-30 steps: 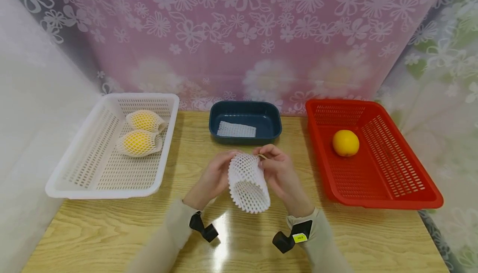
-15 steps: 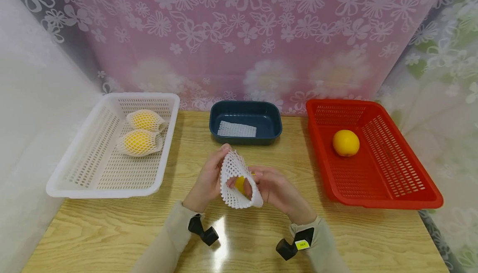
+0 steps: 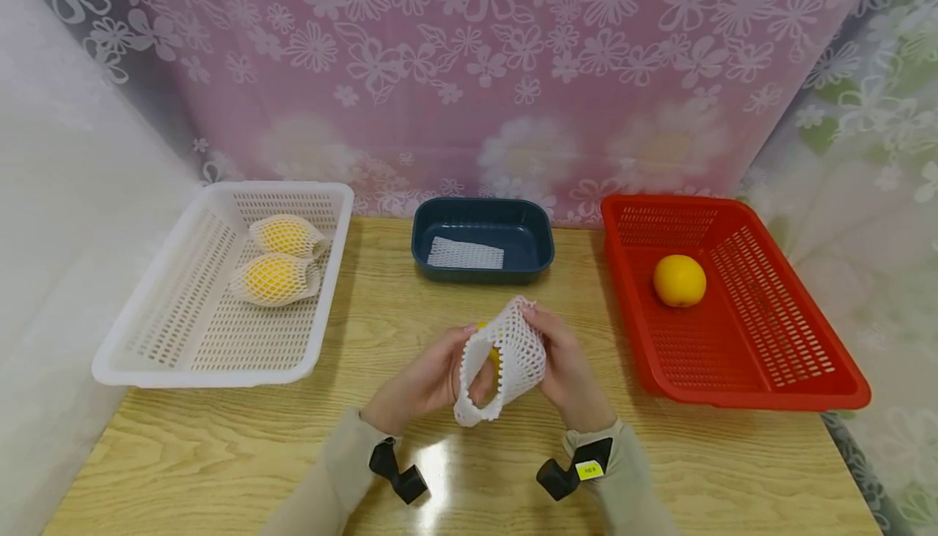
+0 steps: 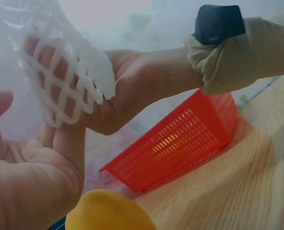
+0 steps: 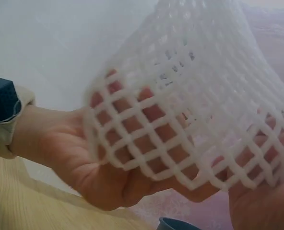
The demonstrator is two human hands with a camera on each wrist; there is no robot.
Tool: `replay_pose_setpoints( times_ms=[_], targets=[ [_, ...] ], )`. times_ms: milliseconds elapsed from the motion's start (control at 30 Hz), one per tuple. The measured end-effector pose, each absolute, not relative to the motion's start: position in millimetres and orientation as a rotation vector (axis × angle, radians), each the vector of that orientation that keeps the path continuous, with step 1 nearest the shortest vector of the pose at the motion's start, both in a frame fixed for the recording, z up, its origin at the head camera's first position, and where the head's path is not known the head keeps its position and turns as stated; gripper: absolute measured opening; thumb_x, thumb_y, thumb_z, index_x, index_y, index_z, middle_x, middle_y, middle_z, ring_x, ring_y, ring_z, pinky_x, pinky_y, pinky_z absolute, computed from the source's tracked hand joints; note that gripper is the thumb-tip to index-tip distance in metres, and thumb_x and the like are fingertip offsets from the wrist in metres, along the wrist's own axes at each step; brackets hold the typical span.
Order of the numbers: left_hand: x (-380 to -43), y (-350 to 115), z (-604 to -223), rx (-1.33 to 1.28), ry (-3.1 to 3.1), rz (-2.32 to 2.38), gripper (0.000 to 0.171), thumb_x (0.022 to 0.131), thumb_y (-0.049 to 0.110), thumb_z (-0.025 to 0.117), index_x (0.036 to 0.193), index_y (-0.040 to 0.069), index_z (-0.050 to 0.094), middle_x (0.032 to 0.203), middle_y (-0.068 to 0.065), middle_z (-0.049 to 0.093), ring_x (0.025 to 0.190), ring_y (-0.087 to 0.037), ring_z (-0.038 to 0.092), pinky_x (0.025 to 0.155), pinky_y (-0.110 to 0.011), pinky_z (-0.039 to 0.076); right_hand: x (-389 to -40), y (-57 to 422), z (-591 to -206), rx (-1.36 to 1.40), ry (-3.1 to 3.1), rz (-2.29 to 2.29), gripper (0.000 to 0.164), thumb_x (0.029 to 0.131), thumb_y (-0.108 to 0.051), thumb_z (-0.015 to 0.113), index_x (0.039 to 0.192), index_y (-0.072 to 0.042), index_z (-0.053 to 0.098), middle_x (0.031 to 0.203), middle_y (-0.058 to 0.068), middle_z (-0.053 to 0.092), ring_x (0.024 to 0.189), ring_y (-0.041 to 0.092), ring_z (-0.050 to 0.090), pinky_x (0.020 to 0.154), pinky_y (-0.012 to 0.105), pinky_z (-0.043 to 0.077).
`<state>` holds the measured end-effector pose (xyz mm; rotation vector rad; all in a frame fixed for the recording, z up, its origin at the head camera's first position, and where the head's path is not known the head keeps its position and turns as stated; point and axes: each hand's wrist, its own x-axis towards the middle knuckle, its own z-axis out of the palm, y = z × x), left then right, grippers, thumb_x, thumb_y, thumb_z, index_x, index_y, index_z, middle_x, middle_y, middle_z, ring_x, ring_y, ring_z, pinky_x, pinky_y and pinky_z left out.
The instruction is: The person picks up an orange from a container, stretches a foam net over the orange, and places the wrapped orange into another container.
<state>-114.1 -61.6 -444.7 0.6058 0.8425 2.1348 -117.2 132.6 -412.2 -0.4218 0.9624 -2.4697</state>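
Between my hands, above the wood table, is a white foam net sleeve (image 3: 522,357), its toothed mouth spread and tilted toward me. The fingers of my left hand (image 3: 418,381) reach into that mouth and grip its edge; through the mesh they show in the right wrist view. My right hand (image 3: 572,373) holds the closed-up far end and side of the sleeve. Behind and below the sleeve is a yellow-orange orange (image 4: 108,213), mostly covered in the head view. It appears to lie on the table, though its underside is hidden.
At left stands a white basket (image 3: 333,300) with two net-wrapped oranges (image 3: 274,279). A dark blue bin (image 3: 523,275) at the back holds a flat net sleeve (image 3: 465,254). The red basket (image 3: 623,308) at right contains one bare orange (image 3: 680,281).
The sleeve has turned, its mouth swinging from the right to the left while it widened. My right hand has shifted up along it; my left fingers have moved inside the mouth.
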Motion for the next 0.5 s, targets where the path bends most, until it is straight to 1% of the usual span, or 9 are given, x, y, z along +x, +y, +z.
replay_pose_setpoints(
  times_ms=[33, 67, 100, 200, 267, 333, 367, 433, 500],
  targets=[
    [-113, -61, -445, 0.581, 0.859, 2.125, 0.036, 0.106, 0.042, 0.038, 0.099, 0.012, 0.057, 0.072, 0.002, 0.067, 0.062, -0.006, 0.062, 0.058, -0.022, 0.051, -118, 132, -411, -0.387, 0.97, -2.493, 0.031, 0.107, -0.011, 0.036, 0.101, -0.009, 0.067, 0.091, 0.0, 0.065, 0.081, 0.009, 0.062, 0.073, 0.021, 0.052],
    [-111, -60, -445, 0.528, 0.885, 2.116, 0.035, 0.103, 0.046, 0.044, 0.099, 0.013, 0.057, 0.073, 0.003, 0.066, 0.063, -0.006, 0.062, 0.06, -0.021, 0.05, -120, 131, -411, -0.355, 0.98, -2.509, 0.033, 0.107, -0.011, 0.036, 0.1, -0.009, 0.068, 0.091, 0.0, 0.065, 0.081, 0.009, 0.062, 0.073, 0.021, 0.052],
    [-110, -60, -445, 0.484, 0.901, 2.118, 0.035, 0.1, 0.048, 0.05, 0.101, 0.014, 0.057, 0.076, 0.005, 0.066, 0.065, -0.005, 0.061, 0.061, -0.021, 0.05, -121, 130, -411, -0.327, 0.985, -2.519, 0.033, 0.107, -0.01, 0.035, 0.099, -0.009, 0.068, 0.09, 0.0, 0.065, 0.081, 0.009, 0.062, 0.073, 0.021, 0.051],
    [-106, -60, -445, 0.425, 0.87, 2.173, 0.033, 0.095, 0.047, 0.061, 0.103, 0.015, 0.06, 0.083, 0.006, 0.065, 0.071, -0.004, 0.061, 0.067, -0.02, 0.049, -125, 128, -413, -0.235, 1.027, -2.525, 0.033, 0.107, -0.01, 0.036, 0.098, -0.01, 0.067, 0.09, -0.001, 0.064, 0.082, 0.01, 0.06, 0.074, 0.022, 0.051],
    [-106, -60, -445, 0.444, 0.817, 2.228, 0.03, 0.098, 0.042, 0.058, 0.105, 0.013, 0.062, 0.089, 0.006, 0.065, 0.076, -0.004, 0.061, 0.071, -0.019, 0.05, -126, 126, -417, -0.184, 1.072, -2.516, 0.031, 0.107, -0.012, 0.036, 0.098, -0.011, 0.066, 0.091, -0.001, 0.062, 0.083, 0.01, 0.059, 0.075, 0.022, 0.05],
    [-106, -62, -444, 0.483, 0.75, 2.289, 0.027, 0.105, 0.033, 0.049, 0.106, 0.01, 0.063, 0.093, 0.004, 0.066, 0.08, -0.006, 0.062, 0.074, -0.02, 0.051, -127, 125, -420, -0.12, 1.136, -2.502, 0.031, 0.106, -0.013, 0.036, 0.097, -0.012, 0.066, 0.091, -0.003, 0.06, 0.083, 0.008, 0.057, 0.074, 0.02, 0.049],
    [-107, -63, -444, 0.474, 0.749, 2.318, 0.028, 0.106, 0.03, 0.046, 0.106, 0.008, 0.063, 0.094, 0.002, 0.066, 0.081, -0.006, 0.063, 0.074, -0.02, 0.051, -128, 125, -422, -0.091, 1.173, -2.495, 0.03, 0.106, -0.013, 0.037, 0.097, -0.013, 0.066, 0.092, -0.003, 0.06, 0.084, 0.008, 0.056, 0.075, 0.02, 0.049],
    [-109, -63, -443, 0.407, 0.78, 2.377, 0.027, 0.107, 0.027, 0.044, 0.107, 0.007, 0.063, 0.097, 0.0, 0.065, 0.083, -0.008, 0.063, 0.075, -0.021, 0.052, -129, 125, -426, -0.022, 1.243, -2.482, 0.028, 0.105, -0.013, 0.039, 0.096, -0.013, 0.066, 0.09, -0.003, 0.058, 0.081, 0.008, 0.054, 0.072, 0.018, 0.048],
    [-113, -63, -443, 0.309, 0.821, 2.434, 0.026, 0.107, 0.027, 0.043, 0.11, 0.007, 0.06, 0.1, -0.001, 0.063, 0.086, -0.009, 0.062, 0.076, -0.021, 0.052, -132, 125, -431, 0.026, 1.278, -2.468, 0.026, 0.104, -0.014, 0.041, 0.097, -0.013, 0.066, 0.093, -0.002, 0.059, 0.085, 0.009, 0.055, 0.075, 0.02, 0.048]
  ],
)
